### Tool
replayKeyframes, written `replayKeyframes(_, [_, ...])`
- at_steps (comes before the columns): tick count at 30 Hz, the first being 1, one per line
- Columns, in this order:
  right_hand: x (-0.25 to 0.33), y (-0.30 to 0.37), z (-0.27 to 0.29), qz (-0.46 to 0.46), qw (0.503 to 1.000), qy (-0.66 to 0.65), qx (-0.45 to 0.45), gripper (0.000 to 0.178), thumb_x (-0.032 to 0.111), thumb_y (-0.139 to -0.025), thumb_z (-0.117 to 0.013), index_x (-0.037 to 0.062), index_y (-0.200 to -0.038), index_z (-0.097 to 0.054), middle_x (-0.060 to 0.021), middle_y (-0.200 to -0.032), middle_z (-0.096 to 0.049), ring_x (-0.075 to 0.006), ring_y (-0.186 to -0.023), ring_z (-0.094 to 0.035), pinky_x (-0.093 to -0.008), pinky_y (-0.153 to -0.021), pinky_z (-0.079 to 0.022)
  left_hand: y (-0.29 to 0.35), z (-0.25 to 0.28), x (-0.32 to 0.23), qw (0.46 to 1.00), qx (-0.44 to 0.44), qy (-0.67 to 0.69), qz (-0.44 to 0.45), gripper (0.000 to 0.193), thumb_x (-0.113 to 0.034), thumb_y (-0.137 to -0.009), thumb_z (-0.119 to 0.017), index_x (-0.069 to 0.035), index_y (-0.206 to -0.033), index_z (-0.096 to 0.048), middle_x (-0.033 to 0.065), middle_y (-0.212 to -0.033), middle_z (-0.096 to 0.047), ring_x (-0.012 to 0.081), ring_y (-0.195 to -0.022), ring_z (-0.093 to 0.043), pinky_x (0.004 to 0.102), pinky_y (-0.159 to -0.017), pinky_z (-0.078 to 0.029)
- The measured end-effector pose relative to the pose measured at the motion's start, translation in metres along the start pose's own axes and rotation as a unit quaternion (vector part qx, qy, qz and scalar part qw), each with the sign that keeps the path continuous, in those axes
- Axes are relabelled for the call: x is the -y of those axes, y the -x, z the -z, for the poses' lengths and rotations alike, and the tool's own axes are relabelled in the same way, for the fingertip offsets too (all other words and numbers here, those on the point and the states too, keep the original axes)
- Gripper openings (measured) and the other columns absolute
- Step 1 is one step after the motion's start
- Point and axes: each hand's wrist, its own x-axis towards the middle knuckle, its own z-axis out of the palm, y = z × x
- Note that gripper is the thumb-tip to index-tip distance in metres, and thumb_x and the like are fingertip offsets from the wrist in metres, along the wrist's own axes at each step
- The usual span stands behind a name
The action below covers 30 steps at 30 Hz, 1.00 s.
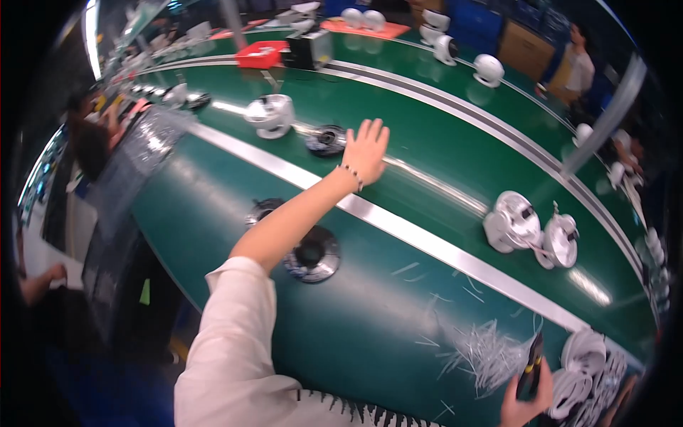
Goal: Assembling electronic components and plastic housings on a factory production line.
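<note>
- The left hand (366, 153) was released, fingers spread over the green line surface (434, 160), right beside a black disc (326, 141); whether a finger touched it, I could not tell.
- The right hand (530, 406) grasped black-and-yellow cutters (531, 364) close to a heap of pale cut strips (486, 352).
- A careless sweep of the left hand could have knocked the disc towards the white housing (273, 116) beyond it, since both sat loose and near one another.
- The forearm crossed low above a second disc (314, 255) on the worktop (377, 306); a dropped elbow might have dragged it along.
- Strips lay scattered outside the heap, so one could have stuck to a part or got caught beneath it.
- The cutters' tips pointed up the worktop, and a quick turn of the wrist might have nicked the white rings (582, 352) piled alongside.
- The worktop was dark green and glossy, divided from the line by a pale rail (405, 231).
- Across the room stood a red bin (260, 55), a black box (310, 50) and a co-worker (578, 69) in a light top.
</note>
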Motion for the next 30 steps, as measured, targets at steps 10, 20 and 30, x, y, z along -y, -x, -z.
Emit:
replayKeyframes(10, [0.03,0.017,-0.04,0.0,0.994,-0.108,-0.007,0.033,0.003,-0.067,-0.065,-0.0041,-0.098,-0.058,-0.0157,-0.084,-0.061,-0.0244,-0.07,-0.06,-0.0313,-0.064,-0.049,0.047,-0.028,0.091,0.99,0.103,0.009,0.099,0.022,-0.027,-0.071,-0.063,-0.006,-0.077,-0.06,0.0066,-0.084,-0.06,0.0236,-0.09,-0.054,0.0371,-0.067,-0.048])
replayKeyframes(20, [0.012,0.026,-0.058,-0.051,0.979,-0.145,0.135,0.039,0.0,-0.079,-0.052,-0.0029,-0.117,-0.044,-0.0141,-0.096,-0.056,-0.02,-0.086,-0.054,-0.0246,-0.075,-0.047,0.178,0.04,0.175,0.971,0.08,-0.124,0.187,0.023,-0.031,-0.071,-0.062,-0.009,-0.082,-0.061,0.0038,-0.087,-0.057,0.0216,-0.093,-0.049,0.0361,-0.067,-0.044])
replayKeyframes(30, [0.008,0.014,-0.062,-0.129,0.962,-0.198,0.139,0.026,0.013,-0.078,-0.06,-0.0014,-0.099,-0.055,-0.0064,-0.087,-0.058,-0.0125,-0.076,-0.055,-0.0219,-0.063,-0.047,0.13,0.083,0.147,0.962,-0.101,-0.054,0.247,0.033,-0.037,-0.075,-0.058,-0.004,-0.077,-0.061,0.0123,-0.083,-0.059,0.0264,-0.082,-0.055,0.0377,-0.063,-0.049])
